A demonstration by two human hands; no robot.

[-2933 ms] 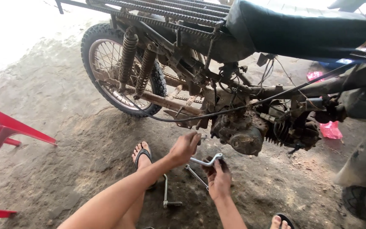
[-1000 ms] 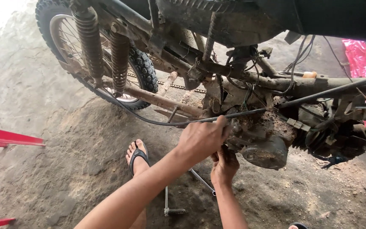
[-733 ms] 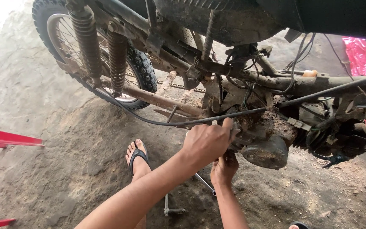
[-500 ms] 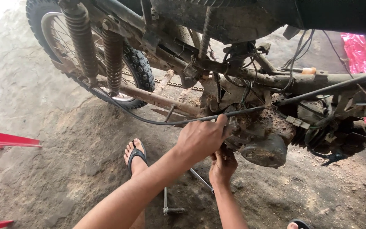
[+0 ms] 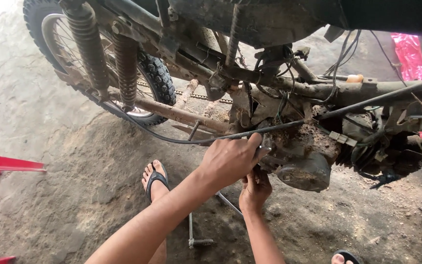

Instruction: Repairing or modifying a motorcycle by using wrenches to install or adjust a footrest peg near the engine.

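Motorcycle engine (image 5: 303,161) mud-caked, centre under frame | left hand (image 5: 230,159) fist closed on a part at its left side | right hand (image 5: 255,191) beneath, fingers curled upward, grip unclear

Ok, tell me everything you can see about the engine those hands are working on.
The engine hangs low in the middle of the motorcycle frame, grey metal caked in brown mud and rust. A rounded side cover bulges toward the camera. A black cable runs across its top, with tangled wires above. The left hand grips at its left edge; the right hand reaches up beneath it. What the hands hold there is hidden.
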